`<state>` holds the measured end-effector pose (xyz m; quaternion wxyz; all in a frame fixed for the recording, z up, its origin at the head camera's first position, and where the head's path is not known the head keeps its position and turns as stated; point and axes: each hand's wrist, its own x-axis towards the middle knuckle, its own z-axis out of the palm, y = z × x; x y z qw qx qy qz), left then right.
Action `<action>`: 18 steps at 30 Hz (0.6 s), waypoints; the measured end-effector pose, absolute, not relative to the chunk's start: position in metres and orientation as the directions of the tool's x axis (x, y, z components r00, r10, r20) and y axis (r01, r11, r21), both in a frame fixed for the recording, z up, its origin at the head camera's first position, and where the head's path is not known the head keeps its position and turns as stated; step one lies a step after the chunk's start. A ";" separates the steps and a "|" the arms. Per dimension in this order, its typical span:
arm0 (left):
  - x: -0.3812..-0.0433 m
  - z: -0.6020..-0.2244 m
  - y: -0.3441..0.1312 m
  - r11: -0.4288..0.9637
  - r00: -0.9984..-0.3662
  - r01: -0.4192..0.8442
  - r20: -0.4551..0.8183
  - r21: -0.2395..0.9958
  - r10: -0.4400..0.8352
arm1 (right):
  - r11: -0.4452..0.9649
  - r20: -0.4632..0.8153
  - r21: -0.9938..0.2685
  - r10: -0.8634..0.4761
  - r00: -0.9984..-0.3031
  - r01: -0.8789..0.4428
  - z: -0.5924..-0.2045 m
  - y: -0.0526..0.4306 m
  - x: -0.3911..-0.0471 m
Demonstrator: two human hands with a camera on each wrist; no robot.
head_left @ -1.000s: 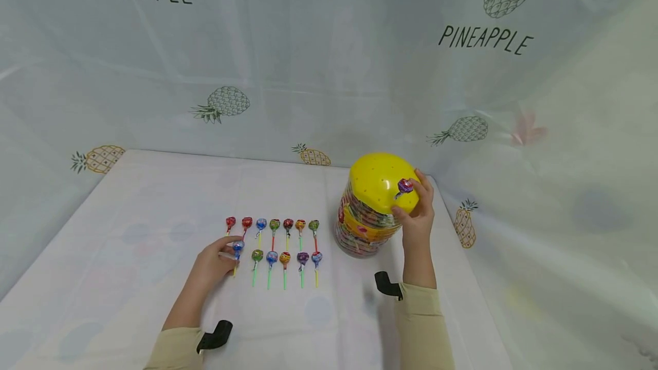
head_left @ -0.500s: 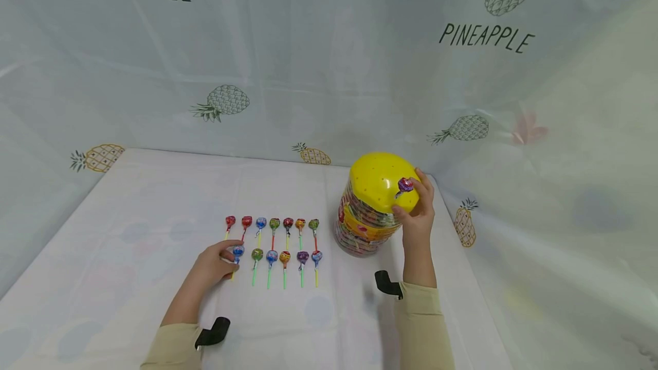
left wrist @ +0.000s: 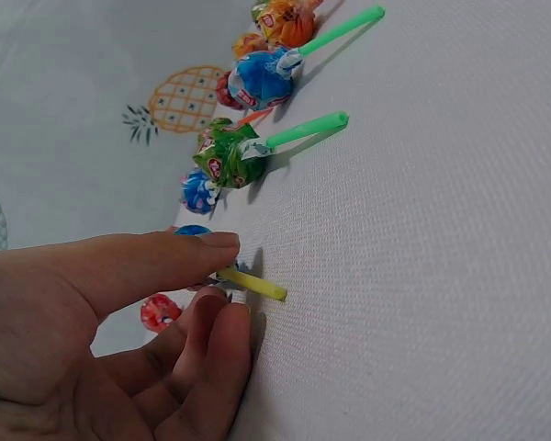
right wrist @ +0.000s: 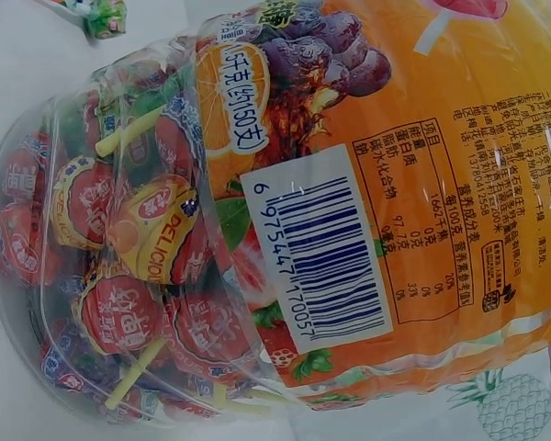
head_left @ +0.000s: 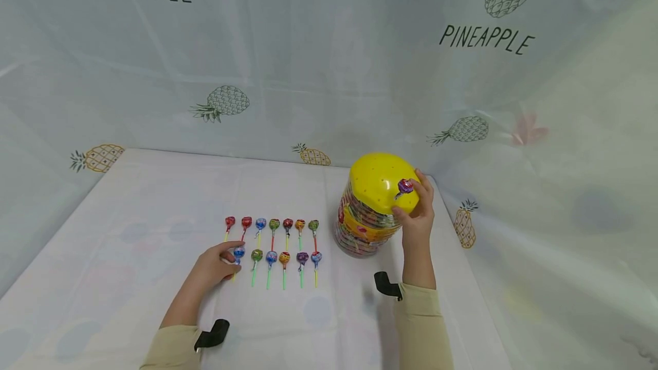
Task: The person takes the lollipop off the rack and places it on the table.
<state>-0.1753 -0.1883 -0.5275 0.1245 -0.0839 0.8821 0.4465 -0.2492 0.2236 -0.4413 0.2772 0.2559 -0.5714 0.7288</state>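
Observation:
In the head view my left hand (head_left: pixel 212 264) pinches a blue-wrapped lollipop (head_left: pixel 239 252) at the left end of the nearer row. Up close, its yellow stick (left wrist: pixel 255 284) shows between thumb and fingers, near the cloth. My right hand (head_left: pixel 417 216) grips the rim of the yellow lid (head_left: pixel 377 179) on a clear jar (head_left: pixel 360 238) of lollipops. A purple-and-red lollipop (head_left: pixel 405 186) shows against the lid at my fingertips; whether it is loose or part of the lid, I cannot tell. The right wrist view shows the jar's orange label (right wrist: pixel 413 230) and wrapped sweets inside.
Two rows of lollipops lie between my hands. A red one (head_left: pixel 229 221) starts the farther row, and a green one (head_left: pixel 257 255) lies just right of my left hand. White cloth (head_left: pixel 288 330) covers the table, and a pineapple-print curtain (head_left: pixel 329 61) hangs behind.
The left hand has shifted the blue lollipop slightly toward me, lining it up with the nearer row. My right hand and the jar stay in place.

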 end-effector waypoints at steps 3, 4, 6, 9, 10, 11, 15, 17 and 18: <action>-0.174 -0.528 -0.189 0.584 -0.955 -0.262 -0.292 0.768 -0.045 | -0.194 0.695 -0.686 0.109 -0.711 -0.701 -0.442 0.223 -0.249; -0.174 -0.529 -0.189 0.584 -0.956 -0.262 -0.289 0.768 -0.048 | -0.193 0.696 -0.686 0.109 -0.710 -0.702 -0.441 0.223 -0.249; -0.174 -0.529 -0.189 0.585 -0.957 -0.261 -0.284 0.767 -0.055 | -0.195 0.696 -0.685 0.107 -0.710 -0.702 -0.441 0.223 -0.249; -0.173 -0.527 -0.190 0.594 -0.960 -0.261 -0.271 0.761 -0.076 | -0.200 0.698 -0.683 0.104 -0.708 -0.703 -0.441 0.223 -0.248; -0.173 -0.526 -0.190 0.597 -0.961 -0.262 -0.264 0.758 -0.086 | -0.204 0.700 -0.680 0.103 -0.706 -0.704 -0.441 0.223 -0.248; -0.173 -0.524 -0.190 0.601 -0.963 -0.258 -0.252 0.756 -0.095 | -0.203 0.702 -0.679 0.102 -0.704 -0.706 -0.441 0.223 -0.248; -0.173 -0.511 -0.188 0.605 -0.975 -0.223 -0.183 0.764 -0.129 | -0.205 0.711 -0.669 0.102 -0.696 -0.714 -0.440 0.222 -0.247; -0.174 -0.504 -0.186 0.599 -0.980 -0.196 -0.147 0.776 -0.131 | -0.205 0.713 -0.667 0.104 -0.694 -0.716 -0.440 0.222 -0.247; -0.173 -0.500 -0.184 0.591 -0.982 -0.186 -0.135 0.785 -0.130 | -0.207 0.712 -0.667 0.107 -0.694 -0.716 -0.440 0.222 -0.247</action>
